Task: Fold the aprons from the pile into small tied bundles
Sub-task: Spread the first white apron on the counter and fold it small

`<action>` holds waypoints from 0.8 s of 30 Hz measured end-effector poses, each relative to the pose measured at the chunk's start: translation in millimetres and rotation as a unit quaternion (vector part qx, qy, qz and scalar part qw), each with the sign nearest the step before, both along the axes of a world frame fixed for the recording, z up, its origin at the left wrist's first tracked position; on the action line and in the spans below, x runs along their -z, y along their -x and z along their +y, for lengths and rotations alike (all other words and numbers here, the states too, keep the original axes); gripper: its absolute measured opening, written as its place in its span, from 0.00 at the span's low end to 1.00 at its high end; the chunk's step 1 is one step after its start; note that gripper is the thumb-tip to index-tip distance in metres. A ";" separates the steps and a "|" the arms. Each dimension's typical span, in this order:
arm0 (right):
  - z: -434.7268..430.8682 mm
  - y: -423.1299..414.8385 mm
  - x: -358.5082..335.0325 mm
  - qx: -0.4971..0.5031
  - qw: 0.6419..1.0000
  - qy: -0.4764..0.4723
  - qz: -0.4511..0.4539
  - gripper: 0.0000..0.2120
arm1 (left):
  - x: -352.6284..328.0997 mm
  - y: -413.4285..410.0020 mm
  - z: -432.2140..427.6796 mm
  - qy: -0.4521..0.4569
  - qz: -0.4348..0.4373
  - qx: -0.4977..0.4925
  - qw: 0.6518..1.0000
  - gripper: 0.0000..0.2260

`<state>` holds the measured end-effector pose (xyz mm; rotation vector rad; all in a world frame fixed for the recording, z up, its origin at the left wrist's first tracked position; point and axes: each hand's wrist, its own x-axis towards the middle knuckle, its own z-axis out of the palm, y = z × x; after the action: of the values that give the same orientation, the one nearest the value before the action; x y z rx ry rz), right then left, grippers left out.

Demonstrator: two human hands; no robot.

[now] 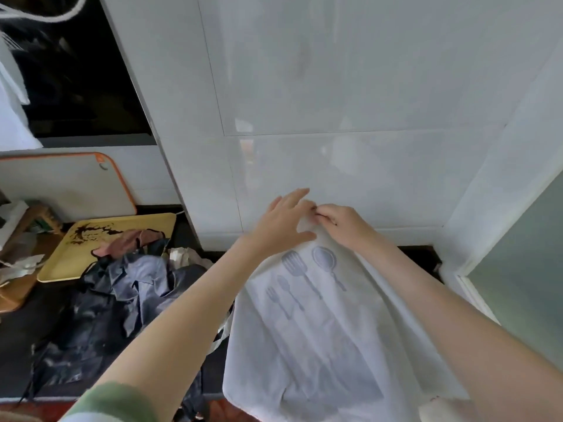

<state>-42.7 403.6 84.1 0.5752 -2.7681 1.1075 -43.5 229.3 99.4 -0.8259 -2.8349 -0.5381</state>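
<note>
Far left, leaning against the wall: a white cutting board (67, 181) with an orange rim. Below it, a yellow tray (61, 263) with a dark splash pattern, lying on the dark counter (18, 345). Draped over the tray's near corner, a pink cloth (131, 239). Just beside and below that, the pile of dark blue aprons (122, 293), crumpled, straps trailing over the counter. In the lower left corner, a green sleeve (112, 400).

Toward the middle, left hand (283, 220) — fingers straight and spread wide, gripping nothing, thumb against the top of the white apron (320, 345). Just right of it, fingertips nearly meeting, right hand (344, 223) — fingers curled, pinching the apron's top edge. White apron spread from that pinch down toward the viewer, in front of the white tiled wall (335, 86), printed with grey kitchen utensils, just right of the dark pile. Resting on the counter or held clear of it: cannot tell.
</note>
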 end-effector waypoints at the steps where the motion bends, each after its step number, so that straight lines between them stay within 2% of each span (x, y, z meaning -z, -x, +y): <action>1: -5.3 8.9 9.3 0.005 1.000 0.003 -0.026 0.09 | 8.7 13.5 0.2 -0.013 -0.011 0.003 1.000 0.18; 2: -7.8 11.1 14.6 0.010 0.999 0.012 -0.040 0.09 | 15.1 21.7 -0.1 -0.025 -0.020 -0.001 0.999 0.13; 4: -9.6 17.6 29.1 0.029 0.996 0.051 -0.062 0.08 | 30.6 39.3 -3.9 -0.022 -0.061 0.002 0.998 0.09; 6: -7.7 21.9 38.9 0.037 0.995 0.048 -0.074 0.09 | 42.2 48.7 -7.0 -0.032 -0.105 0.012 0.994 0.07; 9: 1.7 29.8 59.7 0.018 0.985 -0.070 -0.155 0.05 | 50.6 56.1 -11.7 -0.068 -0.133 0.012 0.989 0.15; 13: 19.6 28.3 91.9 0.031 0.933 -0.147 -0.328 0.05 | 48.2 66.0 -24.1 -0.070 -0.139 -0.011 0.988 0.16; 16: 35.7 21.8 103.3 0.082 0.887 -0.221 -0.398 0.12 | 49.5 73.9 -38.1 -0.063 -0.163 -0.046 0.983 0.15; 19: 41.2 27.8 103.4 0.137 0.868 -0.251 -0.405 0.17 | 52.7 77.5 -50.8 -0.014 -0.193 -0.072 0.978 0.15; 22: 39.1 44.6 94.8 0.182 0.873 -0.250 -0.377 0.11 | 52.7 79.0 -63.6 0.014 -0.238 -0.087 0.967 0.17; 24: 37.8 58.2 90.0 0.173 0.872 -0.308 -0.339 0.07 | 47.7 74.7 -70.6 0.047 -0.274 -0.078 0.957 0.18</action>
<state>-100.8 441.4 -5.9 -0.3780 -3.6272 0.3514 -118.3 158.7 51.7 -0.5151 -3.4143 -0.7081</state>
